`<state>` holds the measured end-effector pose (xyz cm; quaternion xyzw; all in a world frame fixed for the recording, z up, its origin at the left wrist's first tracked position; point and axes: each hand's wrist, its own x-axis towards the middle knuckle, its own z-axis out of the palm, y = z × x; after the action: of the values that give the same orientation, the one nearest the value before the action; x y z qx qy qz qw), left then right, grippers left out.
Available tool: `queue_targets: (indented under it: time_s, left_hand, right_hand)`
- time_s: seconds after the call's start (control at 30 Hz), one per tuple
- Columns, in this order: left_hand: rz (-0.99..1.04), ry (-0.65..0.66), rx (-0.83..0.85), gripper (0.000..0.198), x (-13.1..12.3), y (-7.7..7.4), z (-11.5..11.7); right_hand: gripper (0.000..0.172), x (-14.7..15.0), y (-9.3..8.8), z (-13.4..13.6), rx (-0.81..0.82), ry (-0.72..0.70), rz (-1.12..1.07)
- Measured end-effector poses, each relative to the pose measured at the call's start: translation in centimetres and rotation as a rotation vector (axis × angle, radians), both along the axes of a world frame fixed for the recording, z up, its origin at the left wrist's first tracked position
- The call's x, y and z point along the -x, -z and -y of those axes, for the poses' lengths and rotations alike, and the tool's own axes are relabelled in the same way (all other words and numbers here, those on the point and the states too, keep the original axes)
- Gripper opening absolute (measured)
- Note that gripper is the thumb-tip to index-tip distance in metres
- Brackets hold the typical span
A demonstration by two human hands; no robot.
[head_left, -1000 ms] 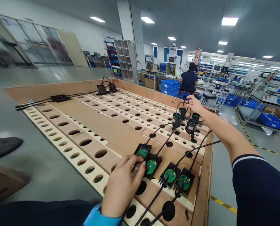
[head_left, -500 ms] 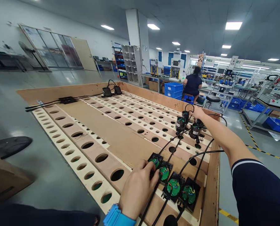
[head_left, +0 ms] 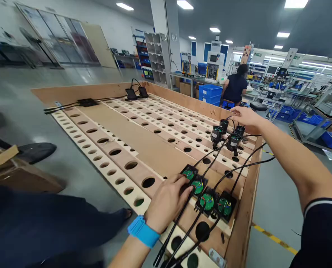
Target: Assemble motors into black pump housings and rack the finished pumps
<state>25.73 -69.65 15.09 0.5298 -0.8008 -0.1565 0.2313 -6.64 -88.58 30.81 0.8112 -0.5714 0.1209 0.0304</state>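
My left hand (head_left: 170, 199), with a blue wristband, has its thumb and fingers closed around the leftmost black square housing (head_left: 188, 172), which holds a round green circuit board. Beside it sit more such housings, a second one (head_left: 198, 185), a third (head_left: 207, 201) and a rightmost one (head_left: 225, 205), with coloured wires on their boards. Black cables (head_left: 189, 219) run from them towards me. My right hand (head_left: 246, 115) is raised over the black cylindrical parts (head_left: 234, 142) at the far right, fingers pinched on a thin black cable (head_left: 230, 118); the fingertips are partly hidden.
The wooden frame (head_left: 179, 97) has raised side boards and slats with rows of round holes. More black housings (head_left: 130, 94) stand at its far corner. A seated person (head_left: 235, 87) works beyond, near blue crates (head_left: 209, 93). A cardboard box (head_left: 23, 173) is at left.
My right hand has lifted up from the cylindrical parts. My left hand stays at the leftmost housing. The whole view has shifted.
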Motion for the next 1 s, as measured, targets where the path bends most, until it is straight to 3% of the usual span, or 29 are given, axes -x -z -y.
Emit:
queue_targets:
  time_s: [0.07,0.17,0.27,0.33,0.37,0.57,0.67,0.77,0.87,0.93,1.0]
  left_hand:
    - [0.000,0.022,-0.028,0.031,0.3,-0.2,0.2]
    - [-0.025,0.085,-0.057,0.037,0.5,-0.2,0.3]
    - [0.016,0.171,-0.043,0.076,0.5,0.2,0.0]
    - [0.088,0.219,-0.029,0.106,0.7,0.5,-0.2]
    - [0.114,0.237,-0.026,0.111,1.0,0.6,-0.2]
    - [0.105,0.212,0.029,0.077,3.0,0.6,0.4]
    - [0.124,0.206,0.024,0.074,3.4,0.4,0.2]
    - [0.153,0.189,0.001,0.074,3.6,0.4,-0.3]
    - [0.194,0.148,-0.018,0.075,4.1,0.3,-1.0]
    - [0.207,0.120,-0.024,0.078,4.3,-0.2,-1.7]
    - [0.184,0.110,-0.028,0.079,4.0,-0.9,-3.3]
  right_hand:
    - [0.030,-1.1,0.5,-4.7,-0.079,-0.178,0.012]
    - [0.022,-2.8,2.4,-11.9,-0.234,-0.578,0.027]
    - [0.024,-4.1,4.3,-16.6,-0.408,-0.765,0.027]
    - [0.028,-4.7,5.2,-17.5,-0.512,-0.768,-0.016]
    - [0.030,-5.0,5.5,-17.5,-0.546,-0.745,-0.055]
    - [0.032,-6.7,7.2,-14.8,-0.605,-0.648,-0.236]
    - [0.024,-6.6,7.8,-13.9,-0.633,-0.635,-0.263]
    - [0.016,-5.9,7.3,-13.7,-0.652,-0.613,-0.274]
    - [0.010,-5.5,5.9,-15.5,-0.561,-0.563,-0.207]
    - [0.013,-5.9,5.3,-18.5,-0.457,-0.544,-0.126]
    - [0.021,-6.6,5.4,-22.3,-0.346,-0.637,-0.022]
